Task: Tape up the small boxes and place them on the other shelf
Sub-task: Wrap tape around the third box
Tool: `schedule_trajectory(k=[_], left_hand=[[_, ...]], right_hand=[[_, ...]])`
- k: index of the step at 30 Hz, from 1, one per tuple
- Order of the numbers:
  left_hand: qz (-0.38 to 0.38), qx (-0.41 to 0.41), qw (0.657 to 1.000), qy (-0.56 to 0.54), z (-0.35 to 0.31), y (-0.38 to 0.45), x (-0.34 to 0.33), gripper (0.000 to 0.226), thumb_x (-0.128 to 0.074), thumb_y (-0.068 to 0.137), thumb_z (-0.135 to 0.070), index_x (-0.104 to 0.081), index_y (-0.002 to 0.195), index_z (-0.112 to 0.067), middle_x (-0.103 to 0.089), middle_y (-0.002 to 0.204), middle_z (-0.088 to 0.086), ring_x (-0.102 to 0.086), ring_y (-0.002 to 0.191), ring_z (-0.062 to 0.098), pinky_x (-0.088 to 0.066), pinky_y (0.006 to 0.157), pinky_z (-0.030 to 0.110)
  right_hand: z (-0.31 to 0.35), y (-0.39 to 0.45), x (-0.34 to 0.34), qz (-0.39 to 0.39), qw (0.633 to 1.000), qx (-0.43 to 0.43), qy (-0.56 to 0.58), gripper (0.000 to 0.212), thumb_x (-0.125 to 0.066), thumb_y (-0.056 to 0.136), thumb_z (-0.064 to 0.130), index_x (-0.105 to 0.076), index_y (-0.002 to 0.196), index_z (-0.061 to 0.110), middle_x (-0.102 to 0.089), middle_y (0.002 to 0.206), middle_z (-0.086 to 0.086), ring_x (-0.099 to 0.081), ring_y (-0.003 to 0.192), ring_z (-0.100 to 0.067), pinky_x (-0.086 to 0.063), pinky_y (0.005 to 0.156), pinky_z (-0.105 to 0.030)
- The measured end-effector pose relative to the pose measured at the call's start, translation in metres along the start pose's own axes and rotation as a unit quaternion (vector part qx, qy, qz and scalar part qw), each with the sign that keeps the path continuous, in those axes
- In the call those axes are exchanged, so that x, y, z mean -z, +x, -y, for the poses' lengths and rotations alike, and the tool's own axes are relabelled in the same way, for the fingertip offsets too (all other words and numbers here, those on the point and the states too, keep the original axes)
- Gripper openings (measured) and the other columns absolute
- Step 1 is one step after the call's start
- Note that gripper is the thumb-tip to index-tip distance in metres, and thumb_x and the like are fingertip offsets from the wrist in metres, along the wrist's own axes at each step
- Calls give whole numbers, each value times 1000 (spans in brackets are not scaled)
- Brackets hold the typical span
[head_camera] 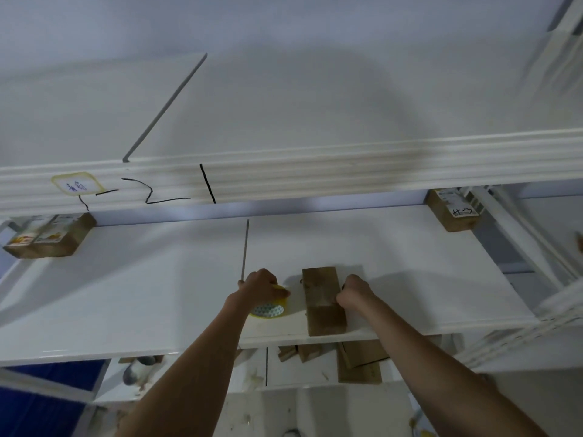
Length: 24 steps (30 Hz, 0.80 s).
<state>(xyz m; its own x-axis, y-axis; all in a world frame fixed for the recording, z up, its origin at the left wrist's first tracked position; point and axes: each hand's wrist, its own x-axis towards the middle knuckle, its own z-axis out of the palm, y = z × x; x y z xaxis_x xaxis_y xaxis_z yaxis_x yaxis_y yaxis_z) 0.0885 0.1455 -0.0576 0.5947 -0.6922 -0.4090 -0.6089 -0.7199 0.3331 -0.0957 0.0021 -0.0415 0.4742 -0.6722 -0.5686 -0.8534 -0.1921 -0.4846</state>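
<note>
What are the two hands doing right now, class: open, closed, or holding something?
Left hand: closed, gripping the yellow tape roll.
Right hand: closed, gripping the side of the small cardboard box.

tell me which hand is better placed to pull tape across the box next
Left, probably. The left hand already grips the yellow tape roll just beside the small cardboard box, while the right hand has its fingers curled against the box's right side, seemingly steadying it on the white shelf.

Tape roll (268, 305) just left of box (323, 299) on shelf (126, 294)
</note>
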Motion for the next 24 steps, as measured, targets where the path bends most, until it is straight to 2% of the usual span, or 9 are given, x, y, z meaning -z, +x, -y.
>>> schedule_trajectory(k=[2, 4, 7, 10, 12, 15, 18, 21, 24], left_hand=[[-4, -5, 1000, -7, 0, 1, -1, 36, -70, 83, -57, -69, 89, -21, -59, 94, -2, -55, 92, 20, -42, 96, 42], [0, -7, 1000, -7, 1, 1, -1, 35, -70, 83, -57, -67, 86, -22, -60, 93, -2, -56, 92, 19, -45, 96, 42], [3, -5, 1000, -8, 1, 1, -1, 35, -70, 83, -57, -67, 85, -22, -60, 93, -2, -56, 92, 20, -45, 96, 43], [2, -5, 1000, -7, 0, 0, 0, 35, -70, 83, -56, -68, 85, -21, -60, 92, -1, -56, 92, 20, -45, 96, 43], [4, -4, 1000, -11, 0, -1, -1, 33, -71, 83, -55, -66, 83, -22, -61, 92, -1, -57, 91, 20, -45, 95, 43], [2, 0, 1000, -16, 1, -1, 0, 34, -71, 83, -56, -67, 83, -22, -62, 92, -1, -60, 93, 21, -47, 96, 44], [-1, -3, 1000, -12, 0, 0, -1, 36, -70, 83, -56, -69, 87, -21, -61, 93, -1, -58, 92, 20, -47, 96, 43], [-4, -2, 1000, -15, 1, -1, -1, 38, -70, 84, -56, -72, 93, -18, -61, 94, -1, -58, 93, 20, -47, 96, 42], [-4, -5, 1000, -18, 1, -2, -1, 36, -70, 85, -55, -70, 93, -19, -60, 95, -1, -58, 93, 20, -45, 94, 41]], right_hand=[[-2, 5, -1, -5, 1000, -1, -11, 5, -57, 92, 6, -53, 92, 8, -55, 87, -6, -58, 77, -19, -48, 59, -26], [-5, 7, 0, 3, 1000, -6, -10, 11, -60, 91, 6, -59, 102, 3, -61, 96, -11, -63, 86, -23, -59, 71, -32], [-8, 12, -1, 3, 1000, -11, 2, 18, -67, 91, 12, -63, 107, 3, -64, 102, -13, -65, 87, -25, -62, 81, -37], [-10, 14, 1, -14, 1000, 6, 16, 19, -71, 90, 16, -69, 101, 2, -69, 94, -13, -68, 81, -24, -61, 75, -35], [-17, 17, 10, -78, 996, 17, 43, 22, -71, 90, 24, -70, 91, 3, -71, 85, -12, -70, 76, -25, -60, 66, -33], [-39, 17, 31, -188, 981, 16, -39, 26, -64, 92, 22, -54, 71, 10, -55, 64, -4, -58, 62, -23, -37, 48, -23], [-59, 14, 35, -145, 981, -26, -125, 30, -67, 90, 23, -45, 72, 14, -52, 72, -2, -56, 70, -21, -38, 53, -25], [-71, 18, 21, -95, 984, -32, -145, 35, -74, 85, 39, -52, 80, 12, -61, 83, -5, -62, 81, -24, -43, 62, -26], [-78, 23, 11, -108, 987, -26, -117, 30, -75, 85, 35, -58, 86, 10, -63, 86, -7, -60, 79, -25, -43, 63, -27]])
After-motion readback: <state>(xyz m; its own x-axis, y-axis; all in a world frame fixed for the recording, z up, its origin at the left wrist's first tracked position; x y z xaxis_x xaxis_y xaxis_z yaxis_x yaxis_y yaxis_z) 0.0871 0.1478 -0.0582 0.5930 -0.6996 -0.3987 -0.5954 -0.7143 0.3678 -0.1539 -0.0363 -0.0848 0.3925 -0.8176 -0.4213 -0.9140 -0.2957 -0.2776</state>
